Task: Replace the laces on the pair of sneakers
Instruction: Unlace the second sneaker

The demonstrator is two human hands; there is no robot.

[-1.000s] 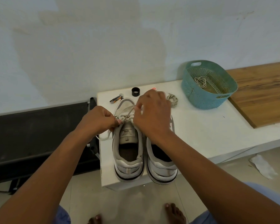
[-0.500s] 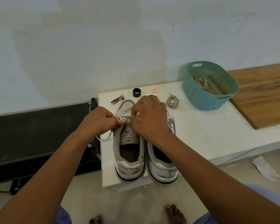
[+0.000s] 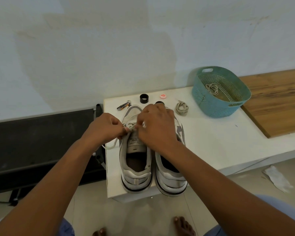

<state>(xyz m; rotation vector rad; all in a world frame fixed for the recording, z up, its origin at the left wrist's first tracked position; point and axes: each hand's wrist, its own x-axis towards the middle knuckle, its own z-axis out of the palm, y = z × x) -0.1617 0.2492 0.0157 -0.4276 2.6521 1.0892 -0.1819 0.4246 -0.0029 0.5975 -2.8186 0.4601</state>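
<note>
1. Our left hand (image 3: 106, 128) has its fingers curled, and the fingertips pinch the lace (image 3: 129, 129) just above the tongue of the left sneaker (image 3: 135, 154).
2. Our right hand (image 3: 156, 126) is also curled and pinches the same lace from the other side; the two hands nearly touch over the upper eyelets.
3. One loose end of the lace hangs down under the left hand and goes over the left edge of the white table (image 3: 220, 143).
4. The left sneaker stands with its heel toward us, and the label on its tongue is visible.
5. The right sneaker (image 3: 170, 174) stands just beside it, touching or almost touching; our right wrist covers its front part, so we cannot tell if it has a lace.
6. Beyond the sneakers lie a nail clipper (image 3: 124, 105), a black ring (image 3: 144, 98) and a small round red-and-white cap (image 3: 162, 96).
7. A coiled lace (image 3: 182, 108) lies on the table to the right of our right hand.
8. Further right stands a teal basket (image 3: 209, 106) with another bundle of lace (image 3: 212, 89) inside.
9. A wooden board (image 3: 278, 101) lies at the far right.
</note>
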